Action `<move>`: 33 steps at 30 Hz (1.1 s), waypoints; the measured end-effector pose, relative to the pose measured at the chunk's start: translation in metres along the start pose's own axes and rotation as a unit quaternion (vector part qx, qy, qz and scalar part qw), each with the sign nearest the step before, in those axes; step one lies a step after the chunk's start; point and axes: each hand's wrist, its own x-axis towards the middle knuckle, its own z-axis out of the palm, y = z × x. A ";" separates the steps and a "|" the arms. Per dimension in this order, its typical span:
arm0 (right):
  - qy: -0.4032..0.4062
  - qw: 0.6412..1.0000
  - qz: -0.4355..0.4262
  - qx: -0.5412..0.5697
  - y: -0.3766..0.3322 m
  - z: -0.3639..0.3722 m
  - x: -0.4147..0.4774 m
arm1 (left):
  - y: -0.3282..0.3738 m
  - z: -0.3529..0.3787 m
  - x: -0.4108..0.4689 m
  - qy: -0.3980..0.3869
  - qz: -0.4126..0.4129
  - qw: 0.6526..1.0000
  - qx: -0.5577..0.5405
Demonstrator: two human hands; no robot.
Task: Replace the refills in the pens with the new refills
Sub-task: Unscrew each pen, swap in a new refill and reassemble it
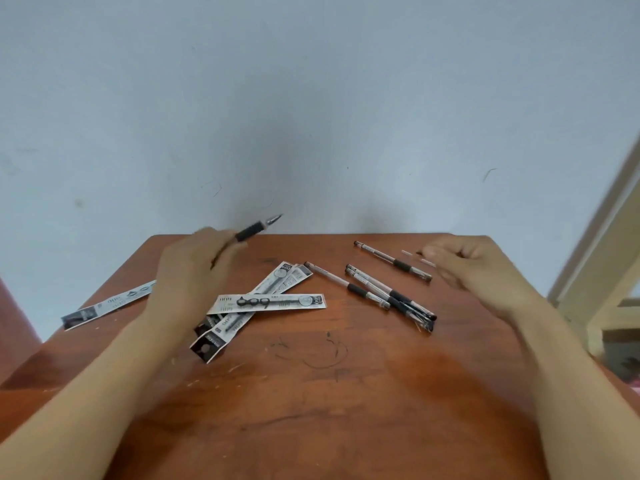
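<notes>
Your left fingers point(221, 237) are curled round a pen point(258, 226), closed on its barrel so that only the black grip and the metal tip stick out past them. The tip points up and away from you, toward the wall point(311, 98), and the pen is off the table point(311, 393). The left hand point(194, 268) hangs above the far left part of the tabletop, its back toward you.

Your right fingers point(460, 252) are bent inward, with the thumb and forefinger pinching a thin pale refill point(408, 253). The refill is blurred, so you cannot tell exactly where the fingertips meet it. The right hand point(464, 261) is over the far right corner, just beside the far pen point(393, 261), which lies on the wood pointing down to the right.

Nearer the middle lie four more pens. A single pen point(346, 285) slants toward you. Right of it, three pens point(391, 299) lie bunched and touching, with their tips toward the near right.

In the centre, three packets point(270, 302) lie crossed over one another, the top one almost level with the table's edge, and each shows a dark refill through its print. A lone packet point(107, 304) lies at the left edge, partly hidden behind your left wrist.

The wood is scratched and carries pen marks near the middle.
</notes>
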 end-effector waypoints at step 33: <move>-0.052 0.997 -0.047 -0.037 -0.005 0.080 -0.005 | 0.025 0.031 -0.018 -0.109 0.048 0.987 -0.110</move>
